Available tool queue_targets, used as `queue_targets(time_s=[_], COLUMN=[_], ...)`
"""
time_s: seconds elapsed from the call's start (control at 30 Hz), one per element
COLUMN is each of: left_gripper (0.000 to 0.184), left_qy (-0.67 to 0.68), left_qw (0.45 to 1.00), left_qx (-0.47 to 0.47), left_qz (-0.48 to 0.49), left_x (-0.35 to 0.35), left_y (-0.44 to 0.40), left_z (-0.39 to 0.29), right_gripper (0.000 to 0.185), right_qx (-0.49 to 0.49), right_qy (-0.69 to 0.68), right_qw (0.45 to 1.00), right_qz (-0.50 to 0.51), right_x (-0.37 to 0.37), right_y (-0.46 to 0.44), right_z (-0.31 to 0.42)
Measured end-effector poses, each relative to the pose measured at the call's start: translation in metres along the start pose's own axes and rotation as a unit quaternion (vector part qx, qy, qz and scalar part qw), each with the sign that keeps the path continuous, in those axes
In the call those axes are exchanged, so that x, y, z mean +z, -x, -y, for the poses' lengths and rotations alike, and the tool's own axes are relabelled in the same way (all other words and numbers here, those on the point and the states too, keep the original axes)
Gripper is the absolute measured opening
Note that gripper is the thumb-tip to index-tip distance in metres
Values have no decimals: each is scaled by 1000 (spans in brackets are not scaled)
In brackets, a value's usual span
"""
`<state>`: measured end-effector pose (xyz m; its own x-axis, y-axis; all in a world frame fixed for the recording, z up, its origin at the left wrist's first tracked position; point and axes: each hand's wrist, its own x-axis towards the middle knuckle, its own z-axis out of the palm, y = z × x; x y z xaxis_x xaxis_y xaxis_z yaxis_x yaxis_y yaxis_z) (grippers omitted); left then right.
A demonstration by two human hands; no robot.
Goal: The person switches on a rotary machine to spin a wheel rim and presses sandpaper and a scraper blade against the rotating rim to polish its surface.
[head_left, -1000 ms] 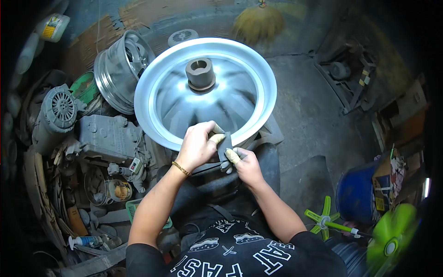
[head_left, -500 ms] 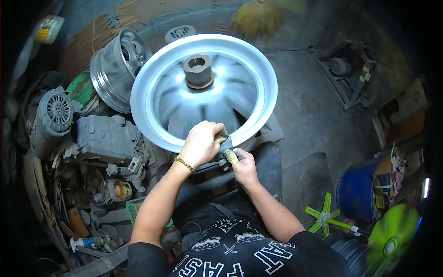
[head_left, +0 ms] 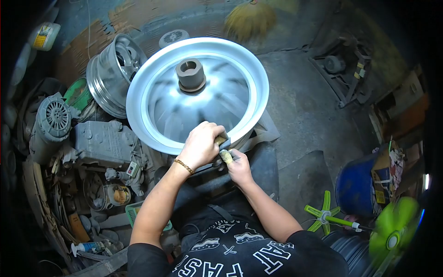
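A silver wheel rim [head_left: 138,131] sits face up before me, its spokes smeared by spinning. A brown hub nut [head_left: 189,74] stands at its centre. At the rim's near edge my left hand [head_left: 199,145], with a gold bracelet at the wrist, is closed on a dark grey strip [head_left: 225,142] that looks like sandpaper. My right hand [head_left: 239,168] is closed just below and to the right, pinching the strip's lower end against the outer edge. Yellowish wrapping covers the right thumb and shows on a left finger. The fingertips are partly hidden.
Another silver wheel [head_left: 99,85] leans at the back left. A grey motor [head_left: 55,120] and a gearbox [head_left: 101,141] stand left. At right are a blue drum [head_left: 355,184], a green-bladed fan [head_left: 394,228] and a metal frame [head_left: 341,78]. A straw broom [head_left: 250,21] hangs behind.
The wheel's spokes have turned and look more blurred. The camera view has shifted slightly. Both hands stay at the near edge, with the grey strip tilted a little differently.
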<state>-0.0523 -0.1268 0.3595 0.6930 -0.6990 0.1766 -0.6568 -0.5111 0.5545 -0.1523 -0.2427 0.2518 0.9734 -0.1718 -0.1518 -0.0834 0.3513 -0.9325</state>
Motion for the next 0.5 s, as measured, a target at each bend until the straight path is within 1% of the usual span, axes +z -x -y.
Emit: queue_targets(time_s=[0.1,0.17,0.27,0.4,0.47,0.5], left_gripper=[15,17,19,20,22,22], left_qy=[-7,-25,-4,0,-13,-14], left_qw=[1000,998,997,997,995,995], left_qx=[20,50,70,75,99,99], left_qz=[-9,-26,-36,-35,-32,-29], left_x=[1,2,4,2,2,2], left_y=[0,0,0,0,-1,-2], left_z=[0,-1,-2,-4,-6,-6], right_gripper=[20,20,22,20,17,17], right_qx=[-30,-52,-52,-67,-36,-36], right_qy=[34,107,69,63,24,22], right_qw=[999,993,996,995,999,999], right_qz=[-11,-16,-15,-25,-17,-18], right_x=[-5,-10,-8,-2,-4,-4], right_y=[-6,-9,-10,-8,-11,-11], right_z=[-10,-15,-15,-5,-9,-9])
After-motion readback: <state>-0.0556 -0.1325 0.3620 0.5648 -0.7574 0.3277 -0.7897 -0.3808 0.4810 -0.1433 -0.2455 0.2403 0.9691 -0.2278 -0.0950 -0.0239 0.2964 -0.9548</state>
